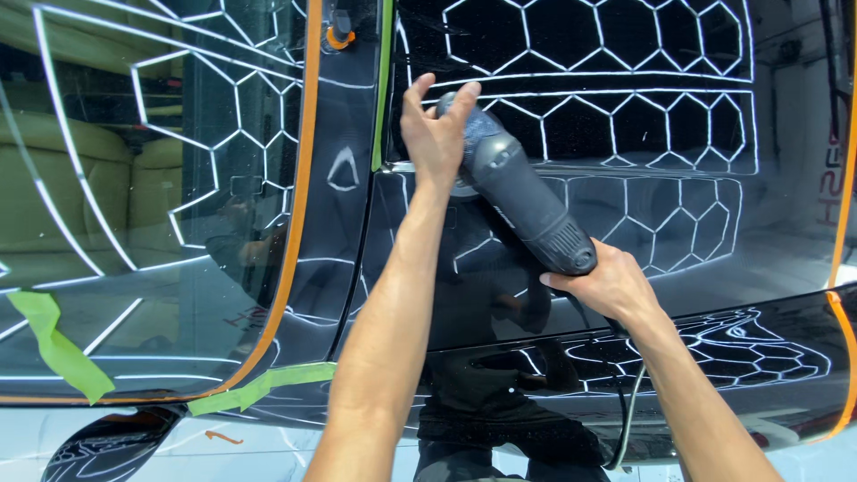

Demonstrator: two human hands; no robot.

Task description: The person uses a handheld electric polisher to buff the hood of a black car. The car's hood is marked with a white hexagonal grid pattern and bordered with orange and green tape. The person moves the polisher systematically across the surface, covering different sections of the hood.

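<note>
Both hands grip a grey machine polisher (518, 192) pressed on the black car panel (678, 241): the left hand (435, 134) clasps its head, the right hand (607, 284) its handle. Orange masking tape (299, 214) and green tape (268, 386) remain along the window glass (134, 223); the paint already looks mirror-glossy, though I cannot tell how much is left.

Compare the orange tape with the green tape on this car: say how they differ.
The orange tape runs as one long, smooth strip along the curved edge of the window glass; the green tape lies in shorter pieces. The orange tape sits flat, while one green piece at the left hangs loose and wrinkled over the glass. Another green strip stands upright beside the pillar. Both are masking tape stuck along edges of the black car body.
</note>
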